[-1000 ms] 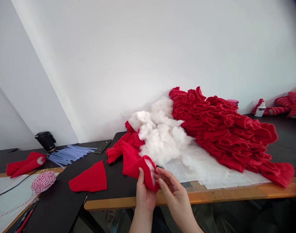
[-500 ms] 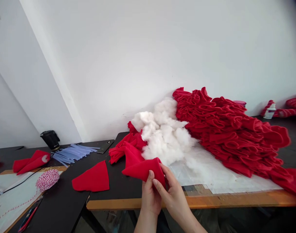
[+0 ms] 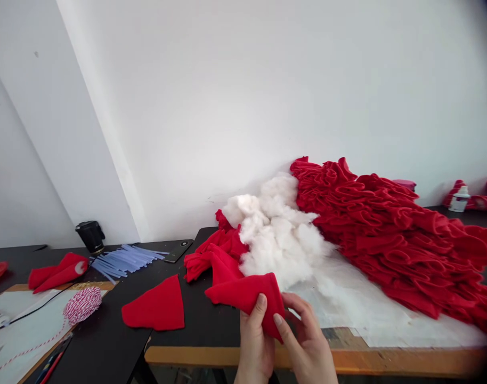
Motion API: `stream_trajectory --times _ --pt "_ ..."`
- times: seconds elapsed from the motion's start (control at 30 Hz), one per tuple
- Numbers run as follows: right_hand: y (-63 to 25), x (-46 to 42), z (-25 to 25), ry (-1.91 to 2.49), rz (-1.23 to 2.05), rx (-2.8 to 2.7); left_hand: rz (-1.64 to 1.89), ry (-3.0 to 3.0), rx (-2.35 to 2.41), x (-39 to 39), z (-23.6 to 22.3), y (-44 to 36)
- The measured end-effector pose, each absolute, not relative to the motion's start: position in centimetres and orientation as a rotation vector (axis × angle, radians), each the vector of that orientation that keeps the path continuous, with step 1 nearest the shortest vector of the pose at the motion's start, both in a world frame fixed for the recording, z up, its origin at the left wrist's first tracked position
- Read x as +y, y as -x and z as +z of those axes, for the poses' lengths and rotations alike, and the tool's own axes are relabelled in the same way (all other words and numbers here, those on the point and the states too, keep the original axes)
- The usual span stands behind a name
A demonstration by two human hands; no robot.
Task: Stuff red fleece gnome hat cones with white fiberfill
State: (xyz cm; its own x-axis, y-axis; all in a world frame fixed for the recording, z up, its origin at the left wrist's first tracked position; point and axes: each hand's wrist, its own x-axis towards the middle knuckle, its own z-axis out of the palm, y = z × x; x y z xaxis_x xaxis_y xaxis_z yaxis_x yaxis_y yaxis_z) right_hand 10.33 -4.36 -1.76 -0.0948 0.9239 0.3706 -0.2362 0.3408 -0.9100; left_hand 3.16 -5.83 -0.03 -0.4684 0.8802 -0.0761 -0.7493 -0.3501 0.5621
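Left hand [image 3: 256,338] closed in a pinch on a folded red fleece piece [image 3: 245,296], thumb on the near face. Right hand [image 3: 307,341] partly open, fingertips against the piece's right edge; firmness of hold not determinable. Piece directly above and between both hands, long axis running leftward and slightly away, narrow end to the left, left hand nearer that end. White polyester stuffing [image 3: 283,250] just beyond; red ruffled pile [image 3: 387,240] farther right, both on the tabletop [image 3: 203,325].
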Motion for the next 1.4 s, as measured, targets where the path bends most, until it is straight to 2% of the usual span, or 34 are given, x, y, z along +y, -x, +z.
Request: stream_trajectory --times 0.07,0.13,0.37,0.43,0.57,0.7,0.8,0.93,1.07,1.23,1.4 --pt "-10.4 -4.3 -2.2 0.741 0.98 -1.426 1.937 -0.305 0.62 -5.8 -0.2 -3.3" --pt "-10.5 -4.2 -2.3 0.725 0.983 -1.517 1.913 -0.276 0.578 -5.8 -0.3 -3.4" --pt "-11.9 -2.9 -1.1 0.724 1.467 -1.284 1.996 -0.136 0.69 -5.5 0.6 -0.7" --pt "-12.5 -2.4 -1.1 0.708 1.502 -1.225 1.988 -0.133 0.749 -5.8 0.4 0.3" --pt "-14.3 -1.4 -0.4 0.628 1.22 -1.471 1.822 -0.376 0.794 -8.2 -0.3 3.3" --pt "-16.0 -1.2 2.5 0.374 0.944 -1.901 1.447 -0.97 0.902 -10.9 0.2 6.4" --pt "-16.0 -1.7 4.7 0.188 0.822 -2.176 1.323 -1.231 0.951 -11.1 1.1 5.9" --pt "-16.1 -2.5 5.9 0.1 0.68 -2.281 1.441 -1.284 1.074 -10.2 0.9 3.3" --pt "-17.0 -2.6 6.1 0.319 0.653 -2.155 1.608 -1.23 1.257 -10.1 -0.2 2.2" --pt "-15.7 -2.8 6.9 0.464 0.559 -2.32 1.685 -1.132 1.283 -10.4 -0.2 1.2" --pt "-14.5 -2.7 7.7 0.464 0.647 -2.294 1.75 -1.028 1.247 -11.0 0.4 0.1"
